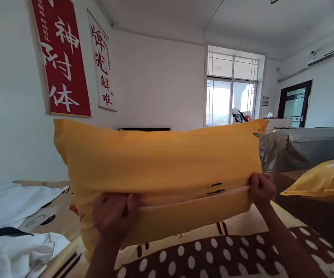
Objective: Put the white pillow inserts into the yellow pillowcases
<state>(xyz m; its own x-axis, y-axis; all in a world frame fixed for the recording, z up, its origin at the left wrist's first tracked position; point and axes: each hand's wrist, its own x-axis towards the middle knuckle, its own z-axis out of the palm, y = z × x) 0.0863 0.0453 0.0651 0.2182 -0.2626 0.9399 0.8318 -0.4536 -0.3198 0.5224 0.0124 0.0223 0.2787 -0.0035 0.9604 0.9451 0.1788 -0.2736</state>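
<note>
Nearest you, below your fingers, spreads the bedding [210,258], brown with white dots and beige beyond. Your left hand [115,214], a little blurred, has its fingers curled and clamped on the cloth of the yellow pillow [161,164]. Your right hand [262,189] pinches the same pillow at its right side, thumb and fingers together on the cloth. The pillow stands on its long side in front of you, spanning the gap between your two hands; most of it rises above your fingers, and a lower band hangs beneath them. A pale edge runs across it from one grip to the other, with small dark marks just above, nearer your right fingers.

To the left of your left fingers, well apart, lies crumpled white cloth [36,253]. Out to the right of your right fingers rests a second yellow pillow [320,179]. Past both hands are a plastic-covered piece of furniture [314,144], a red hanging scroll [64,61] up to the left, and a window [232,96].
</note>
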